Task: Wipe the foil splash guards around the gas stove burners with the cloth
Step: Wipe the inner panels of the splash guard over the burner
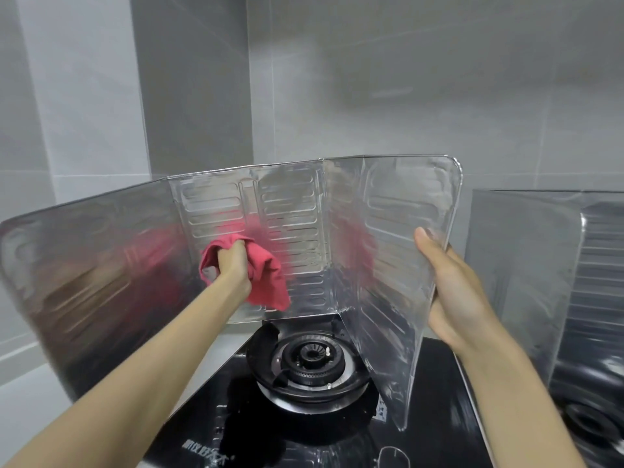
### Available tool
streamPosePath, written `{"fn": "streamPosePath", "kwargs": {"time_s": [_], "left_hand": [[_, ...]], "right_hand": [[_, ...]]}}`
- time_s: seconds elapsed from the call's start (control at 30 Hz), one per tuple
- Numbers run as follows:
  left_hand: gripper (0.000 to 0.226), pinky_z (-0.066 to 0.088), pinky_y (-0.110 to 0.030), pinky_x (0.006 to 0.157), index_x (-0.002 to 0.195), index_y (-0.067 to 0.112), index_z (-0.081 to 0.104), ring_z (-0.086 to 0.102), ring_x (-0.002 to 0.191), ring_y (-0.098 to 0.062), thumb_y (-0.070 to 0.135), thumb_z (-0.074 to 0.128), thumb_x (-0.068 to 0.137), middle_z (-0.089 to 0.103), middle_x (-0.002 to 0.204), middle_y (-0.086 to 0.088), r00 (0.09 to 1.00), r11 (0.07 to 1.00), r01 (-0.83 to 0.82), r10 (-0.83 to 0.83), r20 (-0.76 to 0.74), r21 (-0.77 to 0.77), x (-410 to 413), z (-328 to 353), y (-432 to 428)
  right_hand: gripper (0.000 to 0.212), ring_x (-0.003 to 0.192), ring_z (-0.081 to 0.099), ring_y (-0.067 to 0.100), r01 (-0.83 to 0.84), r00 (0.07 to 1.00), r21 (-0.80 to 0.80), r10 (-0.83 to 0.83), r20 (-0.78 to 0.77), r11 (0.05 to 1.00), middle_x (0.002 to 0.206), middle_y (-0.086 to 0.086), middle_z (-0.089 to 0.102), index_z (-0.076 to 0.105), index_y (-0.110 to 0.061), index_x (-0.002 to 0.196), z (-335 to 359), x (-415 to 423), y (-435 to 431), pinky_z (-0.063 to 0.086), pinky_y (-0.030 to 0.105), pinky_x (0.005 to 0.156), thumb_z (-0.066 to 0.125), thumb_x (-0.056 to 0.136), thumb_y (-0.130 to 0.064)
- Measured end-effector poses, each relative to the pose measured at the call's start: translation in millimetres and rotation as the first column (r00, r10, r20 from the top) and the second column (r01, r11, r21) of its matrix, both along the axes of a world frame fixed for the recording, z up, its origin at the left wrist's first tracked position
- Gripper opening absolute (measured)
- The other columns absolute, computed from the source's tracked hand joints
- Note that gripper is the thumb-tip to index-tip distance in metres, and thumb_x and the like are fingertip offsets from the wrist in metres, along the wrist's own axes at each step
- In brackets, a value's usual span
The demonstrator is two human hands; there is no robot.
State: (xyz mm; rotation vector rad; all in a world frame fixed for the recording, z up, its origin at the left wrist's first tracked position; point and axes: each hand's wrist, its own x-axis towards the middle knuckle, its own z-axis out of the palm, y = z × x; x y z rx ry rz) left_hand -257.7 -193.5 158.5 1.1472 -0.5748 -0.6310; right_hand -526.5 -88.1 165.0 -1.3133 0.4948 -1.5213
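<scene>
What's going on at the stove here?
A person is wiping the foil guard that stands around the near burner. The left grip holds a bunched red cloth against the guard's back panel. The right grip pinches the edge of the guard's right panel, apparently to steady it. A second guard stands further right, with neither hand on it.

The pale counter [23,407] is carrying a black gas stove [435,410]. A foil splash guard [398,265] is standing on the stove, a second guard [526,265] just beside it.
</scene>
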Motion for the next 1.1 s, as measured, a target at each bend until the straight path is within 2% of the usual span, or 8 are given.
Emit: {"fn": "streamPosePath", "kwargs": {"time_s": [0.1,0.17,0.23,0.33,0.57,0.7,0.9,1.1], "left_hand": [[0.027,0.029,-0.015,0.028,0.068,0.016,0.044,0.040,0.024,-0.003,0.015,0.046,0.094,0.044,0.046,-0.006,0.998,0.995,-0.051,0.055,0.037,-0.085,0.6,28.0,3.2],[0.013,0.044,-0.014,0.047,0.085,0.010,0.055,0.062,0.057,-0.010,0.016,0.047,0.093,0.060,0.079,-0.016,0.995,0.984,-0.093,0.098,0.019,-0.154,3.4,43.5,3.5],[0.030,0.047,-0.026,0.073,0.114,0.001,0.057,0.062,0.088,-0.025,0.019,0.049,0.092,0.063,0.113,-0.022,0.991,0.978,-0.135,0.137,0.001,-0.157,10.2,51.0,-0.3],[0.042,0.042,-0.028,0.062,0.124,-0.004,0.053,0.057,0.075,-0.025,0.021,0.049,0.091,0.059,0.123,-0.027,0.988,0.981,-0.142,0.148,0.036,-0.132,19.3,49.3,-7.0],[0.025,0.034,-0.026,0.046,0.070,0.009,0.051,0.044,0.043,-0.022,0.014,0.042,0.093,0.039,0.056,-0.009,0.995,0.997,-0.078,0.078,-0.067,0.013,33.8,-11.7,-17.5],[0.031,0.026,-0.024,0.034,0.062,0.013,0.041,0.025,0.014,-0.007,0.013,0.041,0.094,0.031,0.021,0.000,0.982,0.992,-0.077,0.092,-0.166,0.097,36.1,-49.8,-21.4],[0.036,0.009,-0.006,0.023,0.062,0.017,0.030,0.017,0.011,-0.005,0.008,0.038,0.096,0.025,0.021,0.006,0.901,0.999,0.027,-0.008,-0.434,0.039,39.4,-71.2,-22.0],[0.037,0.013,-0.011,0.021,0.063,0.017,0.027,0.016,0.013,-0.003,0.016,0.028,0.100,0.023,0.021,0.006,0.821,0.981,0.184,-0.188,-0.538,-0.062,40.5,-51.3,-10.8]], "right_hand": [[0.096,0.137,0.037,0.012,0.012,1.000,0.012,-0.012,0.013,1.000,0.147,-0.009,0.042,0.035,-0.026,0.145,1.5,0.6,3.1,0.026,0.047,0.116,0.071,0.063,-0.062],[0.072,0.137,0.036,0.012,0.027,0.999,0.022,-0.027,0.019,0.999,0.148,-0.010,0.040,0.033,-0.026,0.145,1.0,-0.4,3.2,0.026,0.047,0.116,0.062,0.084,-0.049],[0.063,0.138,0.035,0.011,0.043,0.999,0.031,-0.043,0.003,0.999,0.149,-0.010,0.038,0.030,-0.026,0.146,-0.4,-2.3,1.4,0.025,0.046,0.117,0.055,0.090,-0.042],[0.061,0.138,0.034,0.011,0.058,0.998,0.044,-0.058,-0.002,0.997,0.150,-0.009,0.036,0.030,-0.023,0.146,0.9,-2.9,0.8,0.026,0.046,0.116,0.052,0.092,-0.038],[0.084,0.137,0.037,0.014,0.038,0.999,0.041,-0.037,-0.021,0.998,0.147,-0.007,0.042,0.036,-0.024,0.145,1.8,-1.3,1.1,0.026,0.047,0.116,0.064,0.071,-0.054],[0.104,0.138,0.035,0.014,0.052,0.998,0.033,-0.051,-0.037,0.998,0.148,-0.008,0.042,0.036,-0.025,0.144,2.2,-0.8,3.1,0.023,0.048,0.117,0.072,0.056,-0.067],[0.089,0.139,0.033,0.013,0.058,0.998,0.062,-0.056,-0.029,0.996,0.149,-0.007,0.039,0.033,-0.023,0.146,1.9,-1.1,2.7,0.022,0.047,0.117,0.063,0.068,-0.056],[0.088,0.139,0.034,0.013,0.066,0.998,0.057,-0.065,-0.018,0.996,0.148,-0.007,0.041,0.035,-0.023,0.145,1.8,0.8,2.4,0.023,0.047,0.117,0.063,0.068,-0.056]]}}
